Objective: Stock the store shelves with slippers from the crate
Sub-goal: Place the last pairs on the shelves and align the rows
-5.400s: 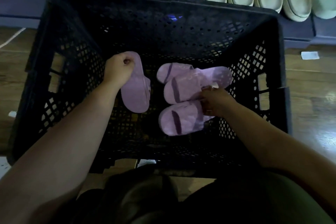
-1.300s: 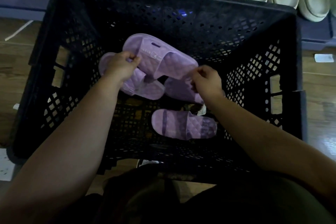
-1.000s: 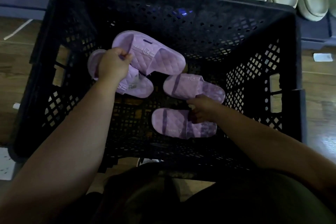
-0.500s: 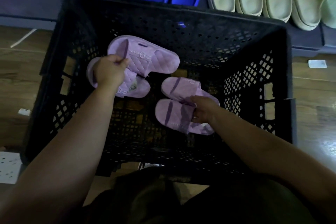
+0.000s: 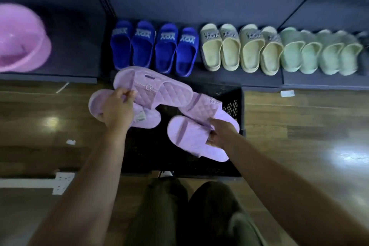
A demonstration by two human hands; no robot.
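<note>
Shelf (image 5: 219, 79), four blue slippers (image 5: 165, 50), four lilac slippers (image 5: 159, 92)

The floor (image 5: 299, 126) is dark brown wood-look planking, glossy, with pale glare patches (image 5: 51, 122) left and right; a few white paper scraps (image 5: 287, 93) lie on it, and a white strip (image 5: 26, 183) ending in a perforated plate runs in from the left edge. Along the far side stands a low dark blue-grey shelf (image 5: 65, 75), its front edge meeting the floor, with a slotted post (image 5: 103, 0) rising against a plain back panel (image 5: 199, 2) of the same colour. A blurred pink basin (image 5: 22, 40) sits on the shelf at the left, and the light is dim overall.
</note>
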